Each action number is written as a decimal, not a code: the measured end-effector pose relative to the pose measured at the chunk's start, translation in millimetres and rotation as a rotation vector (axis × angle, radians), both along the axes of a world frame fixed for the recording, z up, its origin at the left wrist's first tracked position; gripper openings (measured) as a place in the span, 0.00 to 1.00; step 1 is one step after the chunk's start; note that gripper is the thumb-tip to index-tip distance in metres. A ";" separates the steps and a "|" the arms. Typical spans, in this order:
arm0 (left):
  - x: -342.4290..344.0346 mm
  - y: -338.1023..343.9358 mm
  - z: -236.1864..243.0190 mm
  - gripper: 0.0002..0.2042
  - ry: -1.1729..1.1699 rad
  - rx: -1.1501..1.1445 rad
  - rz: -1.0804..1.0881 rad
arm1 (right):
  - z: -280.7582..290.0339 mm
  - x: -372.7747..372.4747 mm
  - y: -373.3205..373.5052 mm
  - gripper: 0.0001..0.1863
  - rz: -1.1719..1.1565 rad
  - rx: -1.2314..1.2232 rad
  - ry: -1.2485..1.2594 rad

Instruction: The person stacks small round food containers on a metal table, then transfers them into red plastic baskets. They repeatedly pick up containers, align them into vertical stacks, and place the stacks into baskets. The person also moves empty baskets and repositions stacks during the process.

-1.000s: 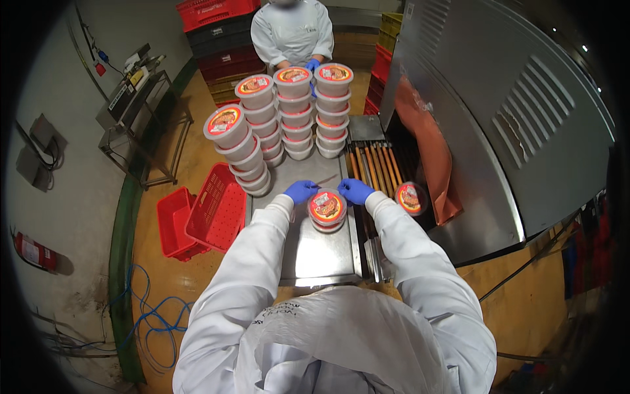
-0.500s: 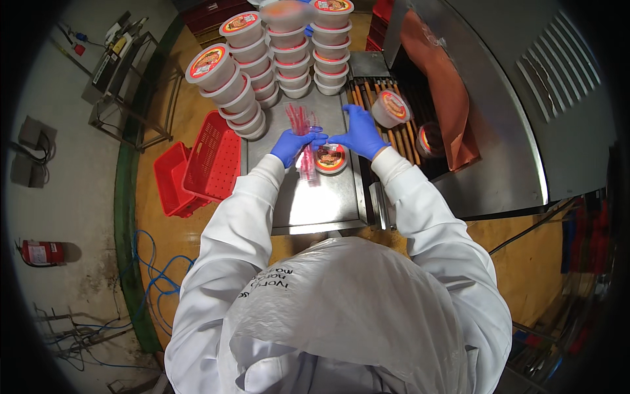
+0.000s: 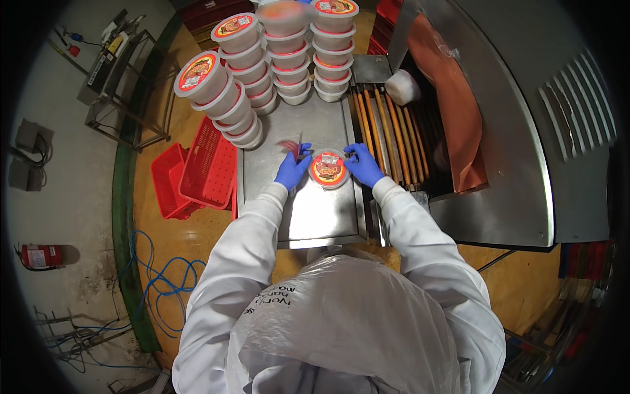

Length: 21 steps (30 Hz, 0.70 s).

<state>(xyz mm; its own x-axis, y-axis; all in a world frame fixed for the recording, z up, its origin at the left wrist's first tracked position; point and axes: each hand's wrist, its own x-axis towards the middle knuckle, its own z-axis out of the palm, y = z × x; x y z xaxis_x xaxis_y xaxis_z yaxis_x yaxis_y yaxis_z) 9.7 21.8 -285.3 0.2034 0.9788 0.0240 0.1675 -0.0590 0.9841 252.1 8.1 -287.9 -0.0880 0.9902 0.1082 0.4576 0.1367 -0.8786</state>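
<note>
A round tub (image 3: 329, 169) with a red and yellow label on its lid rests on the steel table between my hands. At its left is my left hand (image 3: 293, 169), blue-gloved and closed on a bundle of clear plastic strips with red print (image 3: 289, 146), partly blurred. By the tub's right rim is my right hand (image 3: 363, 165), also blue-gloved, its fingertips drawn together; a small dark bit shows at them, too small to name.
Tall stacks of white tubs (image 3: 289, 62) fill the table's far side. To the right, a roller conveyor (image 3: 394, 134) carries a blurred white tub (image 3: 402, 87) beside an orange curtain (image 3: 446, 98). Red crates (image 3: 209, 167) stand left of the steel table (image 3: 315, 220). A blue hose (image 3: 157, 282) lies on the floor.
My right hand has gone from spread fingers to closed fingertips beside the tub. The strips in my left hand have tilted. One tub is gone from the rollers; the other sits farther off.
</note>
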 end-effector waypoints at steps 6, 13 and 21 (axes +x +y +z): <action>0.1 54.0 -20.8 0.18 0.230 -0.228 -0.125 | 17.1 -3.5 37.3 0.25 0.209 -0.272 -0.218; -23.8 -15.8 -19.3 0.21 -0.865 -0.706 0.386 | -11.0 -38.6 -16.9 0.10 0.291 0.373 -0.535; -165.3 -8.3 -27.4 0.13 -0.657 -0.680 0.538 | 215.9 -29.6 14.5 0.48 -0.159 0.158 -0.961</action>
